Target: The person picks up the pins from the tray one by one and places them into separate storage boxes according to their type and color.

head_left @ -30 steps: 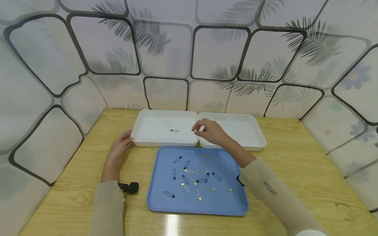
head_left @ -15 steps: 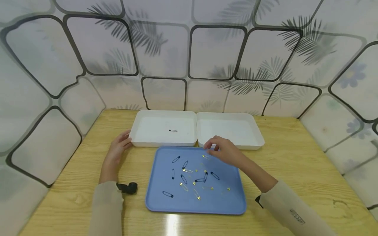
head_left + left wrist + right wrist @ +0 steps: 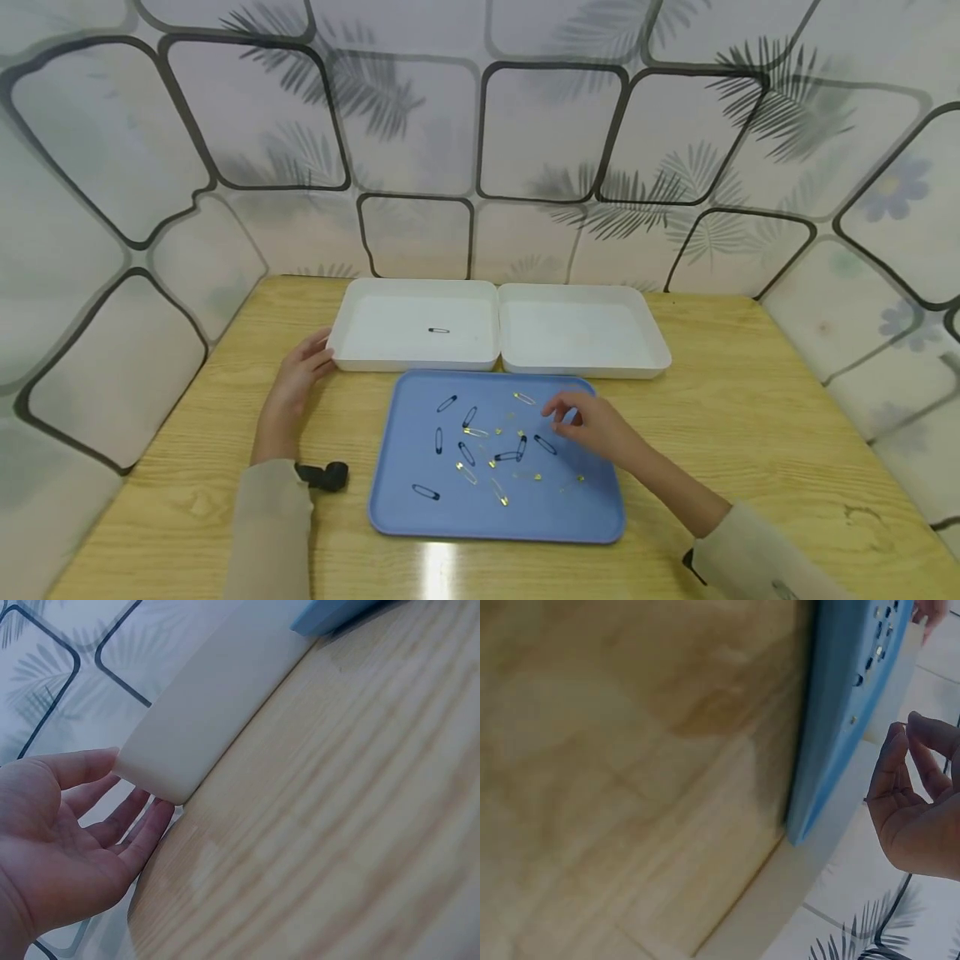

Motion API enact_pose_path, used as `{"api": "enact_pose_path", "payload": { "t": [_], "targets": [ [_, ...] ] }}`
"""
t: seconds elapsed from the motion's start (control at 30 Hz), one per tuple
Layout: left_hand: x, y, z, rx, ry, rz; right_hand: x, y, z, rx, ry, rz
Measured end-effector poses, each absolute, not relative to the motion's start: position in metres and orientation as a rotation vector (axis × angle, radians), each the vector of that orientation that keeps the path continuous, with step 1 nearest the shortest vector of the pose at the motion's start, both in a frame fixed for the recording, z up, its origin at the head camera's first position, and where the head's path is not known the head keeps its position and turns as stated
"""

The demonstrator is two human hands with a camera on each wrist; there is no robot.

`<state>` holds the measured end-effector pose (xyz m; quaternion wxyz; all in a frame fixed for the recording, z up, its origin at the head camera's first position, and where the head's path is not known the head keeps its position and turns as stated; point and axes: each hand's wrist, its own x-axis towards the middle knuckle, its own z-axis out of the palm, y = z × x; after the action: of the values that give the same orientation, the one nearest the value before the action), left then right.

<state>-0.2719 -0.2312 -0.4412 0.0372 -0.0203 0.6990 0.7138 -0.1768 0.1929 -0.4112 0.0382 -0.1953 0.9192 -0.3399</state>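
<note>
Above the far right part of the blue tray (image 3: 487, 521), the person's right grip (image 3: 596, 427) is held with thumb and index finger bent towards one another; no pin can be made out between them, yet whether something tiny is pinched there cannot be told. Dark and gold-coloured safety pins are scattered across that tray, a nearby dark pin (image 3: 545, 445) lying close to the thumb tip and a gold pin (image 3: 524, 399) lying farther towards the white trays. On the tabletop (image 3: 750, 433), the end wall of the left white tray (image 3: 390, 317) is touched by the loosely extended fingers of the left grip (image 3: 300, 375), with nothing clasped; a single dark pin (image 3: 439, 331) lies inside, and the right white tray (image 3: 577, 329) is set just beside. The step in hand is judged to be the taking of one pin from the blue tray. It would be done best if an isolated pin were approached from above and pinched across its narrow body. Gold pins (some are barely visible against the blue) would be found more easily by their bright caps. Extra care would be called for at the crossed dark pins (image 3: 508, 456), since both could be lifted together.
</note>
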Motion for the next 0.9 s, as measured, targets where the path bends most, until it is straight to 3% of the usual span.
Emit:
{"api": "enact_pose_path", "payload": {
  "t": [0.2, 0.9],
  "targets": [
    [-0.273, -0.233, -0.442, -0.065, 2.145, 2.182, -0.171, 0.193, -0.422, -0.469, 2.803, -1.047],
    [-0.271, -0.230, -0.439, -0.043, 2.146, 2.179, -0.166, 0.188, -0.439, -0.398, 2.896, -0.913]
  ]
}}
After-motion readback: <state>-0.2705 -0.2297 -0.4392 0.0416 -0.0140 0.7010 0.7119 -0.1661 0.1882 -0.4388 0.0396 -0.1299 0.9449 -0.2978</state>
